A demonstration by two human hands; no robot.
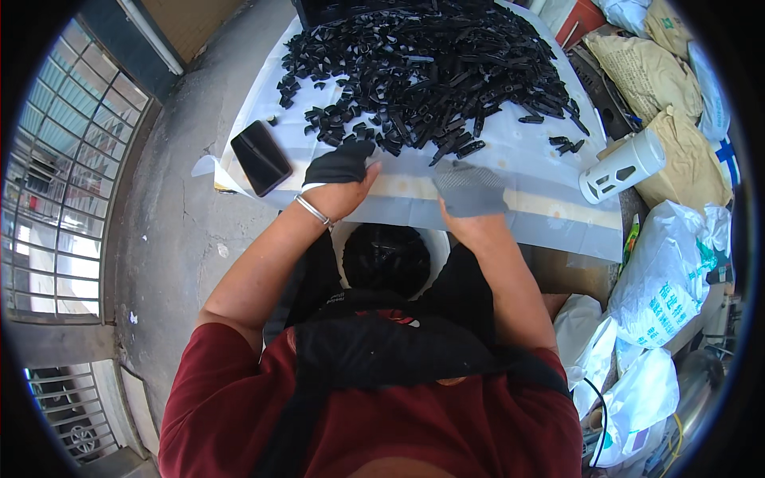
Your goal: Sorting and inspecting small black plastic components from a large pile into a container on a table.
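Observation:
My left hand [343,169], in a black glove with the thumb bare, is at the near edge of a heap of small black plastic pieces [422,80]. Its fingers curl inward; what lies in them, if anything, is hidden. Just beyond the heap's near edge on the right is my right hand [472,189], in a grey dotted glove. The back of the glove hides its fingers. Several longer black pieces [458,145] lie right beyond that hand. Below the table edge, between my legs, stands a white bucket [440,253] holding dark pieces.
White sheeting [550,171] covers the table. A black phone [261,158] lies at its left edge, and a white cylindrical holder with cut-outs [623,166] at its right. Stuffed sacks [653,80] and white plastic bags [665,271] crowd the right side. A barred window [72,175] is at left.

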